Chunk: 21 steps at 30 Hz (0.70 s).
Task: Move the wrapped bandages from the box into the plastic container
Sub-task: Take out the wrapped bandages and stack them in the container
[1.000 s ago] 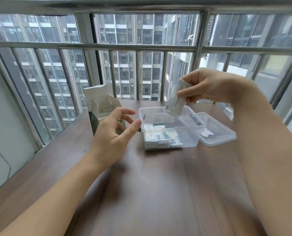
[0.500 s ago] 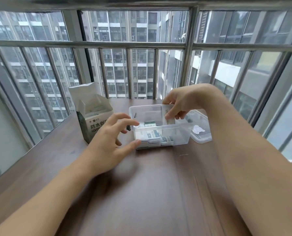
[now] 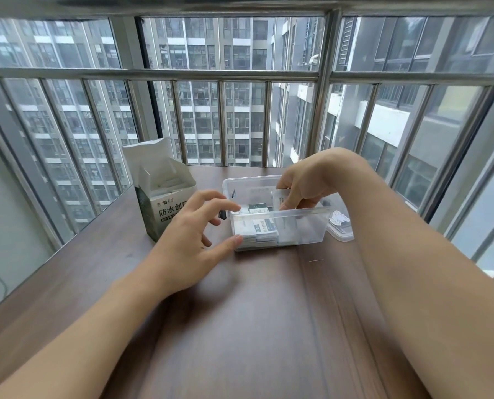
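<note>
Right hand (image 3: 300, 187) pinches a wrapped bandage (image 3: 280, 198) upright, long axis vertical, inside the plastic container (image 3: 312, 226), right of the stack. Left hand (image 3: 194, 240), empty, fingers loosely spread, touches the container's near-left corner; box (image 3: 165, 203) just left

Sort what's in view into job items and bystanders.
Job: bandage box, plastic container, wrapped bandage pinched by right hand, bandage stack, left hand.
Bystanders: container lid, wooden table, window railing.

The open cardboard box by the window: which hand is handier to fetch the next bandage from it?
The left hand, probably. It hovers open and empty beside the box. The right hand is inside the plastic container, pinching a wrapped bandage.
</note>
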Tool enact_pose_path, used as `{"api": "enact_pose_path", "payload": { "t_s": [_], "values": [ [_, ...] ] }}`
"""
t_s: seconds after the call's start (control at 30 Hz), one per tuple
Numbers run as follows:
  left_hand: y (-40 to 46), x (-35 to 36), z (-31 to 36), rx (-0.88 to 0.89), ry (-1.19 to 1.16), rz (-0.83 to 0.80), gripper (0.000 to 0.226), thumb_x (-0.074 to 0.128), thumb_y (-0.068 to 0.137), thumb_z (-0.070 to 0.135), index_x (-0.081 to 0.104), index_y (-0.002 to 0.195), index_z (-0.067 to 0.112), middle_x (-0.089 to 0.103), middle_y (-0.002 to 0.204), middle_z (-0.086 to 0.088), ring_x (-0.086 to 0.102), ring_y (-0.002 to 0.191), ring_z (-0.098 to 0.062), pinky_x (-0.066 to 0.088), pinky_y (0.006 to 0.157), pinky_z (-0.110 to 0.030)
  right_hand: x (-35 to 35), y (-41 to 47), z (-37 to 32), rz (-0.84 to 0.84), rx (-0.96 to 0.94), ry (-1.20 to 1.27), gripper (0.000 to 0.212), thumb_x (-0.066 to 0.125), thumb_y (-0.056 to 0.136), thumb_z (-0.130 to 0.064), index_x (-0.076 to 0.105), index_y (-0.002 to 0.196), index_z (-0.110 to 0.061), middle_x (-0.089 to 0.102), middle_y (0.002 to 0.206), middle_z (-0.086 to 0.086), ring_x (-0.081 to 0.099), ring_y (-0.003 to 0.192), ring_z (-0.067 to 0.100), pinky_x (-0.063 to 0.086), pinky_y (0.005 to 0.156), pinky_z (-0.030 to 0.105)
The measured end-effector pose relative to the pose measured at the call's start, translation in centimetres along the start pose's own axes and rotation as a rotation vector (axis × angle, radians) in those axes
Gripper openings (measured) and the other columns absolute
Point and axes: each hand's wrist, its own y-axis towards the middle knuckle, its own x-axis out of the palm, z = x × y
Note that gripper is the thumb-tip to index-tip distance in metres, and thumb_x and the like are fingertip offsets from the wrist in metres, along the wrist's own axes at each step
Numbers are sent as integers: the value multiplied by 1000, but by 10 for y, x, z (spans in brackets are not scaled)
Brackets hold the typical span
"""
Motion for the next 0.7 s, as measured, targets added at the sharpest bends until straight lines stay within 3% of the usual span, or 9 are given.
{"api": "enact_pose_path", "payload": {
  "t_s": [0.13,0.23,0.3,0.4,0.5,0.7],
  "values": [
    [0,0,0,2,1,-2,40,79,83,28,62,118,37,44,124,23,57,102,-7,56,63,-21,2,2,-3,7,35,-49,25,74,91,-11,67,112,0,77,96,8,76,98,28,58,95,42],
    [0,0,1,-1,1,-3,40,79,83,28,62,118,36,44,124,22,57,102,-6,56,63,-21,4,2,-4,-11,42,-52,29,76,88,-10,67,114,-2,78,99,8,77,93,23,59,94,40],
    [0,0,1,-5,0,-3,40,79,84,27,62,119,35,44,125,20,57,102,-6,56,63,-22,5,2,-4,-18,37,-69,30,77,87,-10,67,115,-6,77,100,6,77,90,21,61,87,34],
    [-1,-1,1,-7,0,-6,40,79,84,26,62,119,34,44,125,20,57,101,-5,56,63,-22,7,-1,-6,-11,35,-110,35,78,87,-10,66,120,-11,75,97,1,77,81,14,59,65,24],
    [0,-1,2,-10,-2,-7,39,78,84,26,62,119,35,44,125,18,57,102,-5,56,63,-21,7,-1,-6,-1,37,-85,46,76,87,-5,62,130,-13,72,107,1,77,82,16,60,60,22],
    [0,-1,4,-17,-8,-10,36,76,87,26,63,119,34,45,125,16,57,101,-5,52,62,-15,6,0,-5,4,52,-3,53,71,87,7,57,137,-6,65,127,15,76,95,31,59,93,44]
  ]
}}
